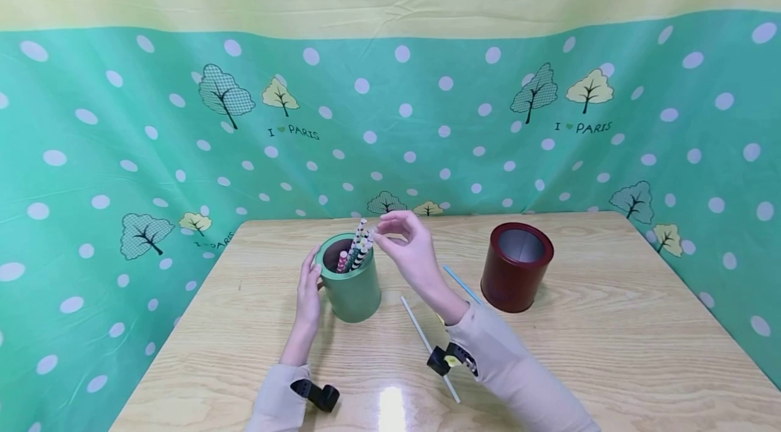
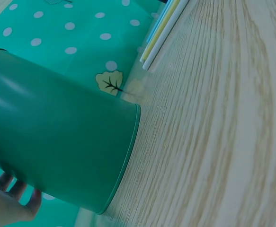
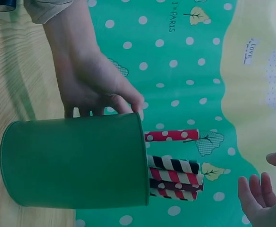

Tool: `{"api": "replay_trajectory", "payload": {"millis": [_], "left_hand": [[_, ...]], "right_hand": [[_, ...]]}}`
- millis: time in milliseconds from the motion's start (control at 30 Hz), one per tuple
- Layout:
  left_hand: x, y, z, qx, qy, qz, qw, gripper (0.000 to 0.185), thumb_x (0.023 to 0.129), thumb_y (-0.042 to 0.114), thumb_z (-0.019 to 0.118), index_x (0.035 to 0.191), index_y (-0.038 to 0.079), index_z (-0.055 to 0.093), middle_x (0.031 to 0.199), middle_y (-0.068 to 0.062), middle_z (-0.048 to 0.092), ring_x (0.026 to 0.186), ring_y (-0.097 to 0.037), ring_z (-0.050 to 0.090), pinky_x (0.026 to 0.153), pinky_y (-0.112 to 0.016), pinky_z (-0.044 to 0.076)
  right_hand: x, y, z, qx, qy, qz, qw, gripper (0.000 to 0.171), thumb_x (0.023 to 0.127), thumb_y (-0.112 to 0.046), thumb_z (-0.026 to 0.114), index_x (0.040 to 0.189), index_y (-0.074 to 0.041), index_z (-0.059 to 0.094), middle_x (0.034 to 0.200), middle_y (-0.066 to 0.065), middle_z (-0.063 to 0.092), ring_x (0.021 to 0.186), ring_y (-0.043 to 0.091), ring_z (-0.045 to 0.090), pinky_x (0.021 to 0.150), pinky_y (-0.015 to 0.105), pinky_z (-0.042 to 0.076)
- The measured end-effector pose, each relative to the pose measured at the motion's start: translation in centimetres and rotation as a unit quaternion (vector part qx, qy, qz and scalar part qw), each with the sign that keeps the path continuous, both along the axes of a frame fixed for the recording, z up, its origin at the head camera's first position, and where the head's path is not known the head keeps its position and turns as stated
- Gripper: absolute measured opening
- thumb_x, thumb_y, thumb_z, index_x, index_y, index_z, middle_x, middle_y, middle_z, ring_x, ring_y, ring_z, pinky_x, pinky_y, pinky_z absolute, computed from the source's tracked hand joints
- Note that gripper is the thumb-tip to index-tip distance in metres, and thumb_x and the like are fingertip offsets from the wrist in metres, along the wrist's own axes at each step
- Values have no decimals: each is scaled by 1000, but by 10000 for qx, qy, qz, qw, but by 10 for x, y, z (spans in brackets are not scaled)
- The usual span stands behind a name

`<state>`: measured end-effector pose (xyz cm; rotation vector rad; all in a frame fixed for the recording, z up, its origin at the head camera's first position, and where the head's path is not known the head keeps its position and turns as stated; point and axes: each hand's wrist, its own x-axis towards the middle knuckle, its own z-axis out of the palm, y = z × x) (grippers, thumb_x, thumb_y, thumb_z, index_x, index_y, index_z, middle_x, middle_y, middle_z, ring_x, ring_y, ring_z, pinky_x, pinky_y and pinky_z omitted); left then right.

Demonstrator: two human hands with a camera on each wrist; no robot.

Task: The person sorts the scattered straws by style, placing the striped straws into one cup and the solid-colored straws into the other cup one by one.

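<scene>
A green can (image 1: 350, 293) stands upright on the table, holding several patterned paper straws (image 1: 360, 252). Red polka-dot, black-striped and red-striped straws (image 3: 175, 176) stick out past its rim in the right wrist view. My left hand (image 1: 308, 300) holds the can by its left side, thumb near the rim; its fingertips (image 2: 18, 189) touch the wall in the left wrist view. Close by the straw tops is my right hand (image 1: 411, 252), its fingers loosely bent. The right wrist view shows that hand (image 3: 268, 198) apart from the straws, with nothing in it.
A dark red can (image 1: 515, 276) stands upright to the right, its inside showing grey. Between the cans lie a white straw (image 1: 417, 323) and a blue straw (image 1: 462, 283), partly under my right forearm. A yellow straw (image 2: 164, 28) lies between them. A polka-dot cloth (image 1: 427, 113) hangs behind the table.
</scene>
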<state>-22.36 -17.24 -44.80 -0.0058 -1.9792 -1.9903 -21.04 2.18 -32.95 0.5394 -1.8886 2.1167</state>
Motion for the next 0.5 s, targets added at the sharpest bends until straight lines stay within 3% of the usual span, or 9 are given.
{"api": "replay_trajectory", "payload": {"millis": [300, 500], "left_hand": [[1, 1, 2, -94, -8, 100, 9999, 42, 95, 21, 33, 136, 11, 34, 137, -10, 37, 112, -16, 41, 88, -39, 32], [5, -1, 4, -273, -91, -25, 9996, 43, 97, 25, 30, 139, 17, 27, 144, -4, 26, 127, -20, 27, 94, -40, 28]], "right_hand": [[2, 19, -16, 369, -194, 126, 9991, 26, 76, 6, 62, 100, 7, 54, 94, 21, 58, 88, 24, 56, 79, 28, 47], [5, 37, -26, 855, -337, 146, 9957, 21, 77, 4, 62, 98, 4, 57, 94, 18, 59, 88, 22, 56, 78, 29, 47]]}}
